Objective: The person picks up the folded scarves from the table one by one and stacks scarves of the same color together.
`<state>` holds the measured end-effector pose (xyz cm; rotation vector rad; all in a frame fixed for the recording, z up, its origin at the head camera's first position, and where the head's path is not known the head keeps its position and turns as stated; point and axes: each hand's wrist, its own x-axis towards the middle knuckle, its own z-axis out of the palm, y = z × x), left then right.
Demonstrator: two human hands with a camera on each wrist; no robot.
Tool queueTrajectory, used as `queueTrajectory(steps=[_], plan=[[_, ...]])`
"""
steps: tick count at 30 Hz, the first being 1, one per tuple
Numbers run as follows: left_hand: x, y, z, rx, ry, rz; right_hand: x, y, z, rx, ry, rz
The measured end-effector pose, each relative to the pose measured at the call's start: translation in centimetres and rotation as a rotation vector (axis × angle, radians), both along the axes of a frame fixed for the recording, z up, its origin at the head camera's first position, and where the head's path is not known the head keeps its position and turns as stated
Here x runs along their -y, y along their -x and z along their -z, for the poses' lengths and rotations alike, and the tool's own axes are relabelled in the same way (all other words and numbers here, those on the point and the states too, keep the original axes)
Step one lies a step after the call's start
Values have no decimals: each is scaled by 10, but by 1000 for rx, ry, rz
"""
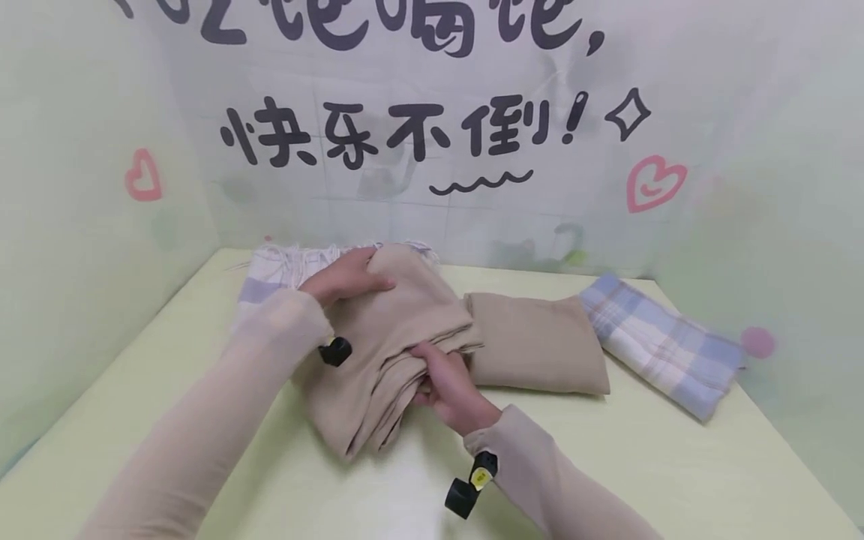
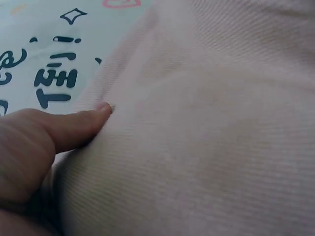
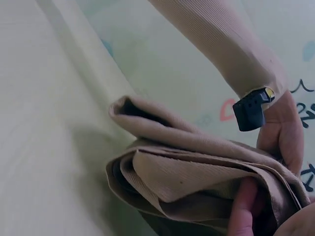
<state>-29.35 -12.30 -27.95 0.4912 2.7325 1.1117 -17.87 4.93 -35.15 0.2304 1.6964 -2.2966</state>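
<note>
A beige folded cloth (image 1: 398,307) with several stacked layers is held up over the table, tilted, in both hands. At its upper left edge the left hand (image 1: 351,276) grips it, the thumb lying on the near face in the left wrist view; the other fingers are hidden behind the fabric. Lower down, the right hand (image 1: 454,390) pinches the layered edge. In the right wrist view a finger (image 3: 243,209) of that hand reaches in between the layers. Partly covered behind the cloth lies a white and blue fringed scarf (image 1: 259,291).
A second beige folded cloth (image 1: 536,345) lies just right of the held one. Beyond it, a folded blue and white plaid cloth (image 1: 664,345) sits near the right edge of the pale yellow table (image 1: 607,465). Printed fabric walls (image 1: 378,202) enclose the back and sides.
</note>
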Motion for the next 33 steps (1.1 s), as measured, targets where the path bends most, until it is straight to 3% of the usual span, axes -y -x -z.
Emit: queueTrajectory(steps=[8,14,23,28,33], plan=[[-61,25,-27,-77,166,66,-24,13,-6,-29,80,170],[-119,41,-40,-218,188,158,-51,24,-13,-25,136,337],[-211,56,-37,-306,256,224,-98,23,-21,-70,256,478],[-237,57,-30,-351,287,223,-112,20,-22,-52,267,510],[-260,59,-9,-403,338,256,-124,17,-14,-44,281,536]])
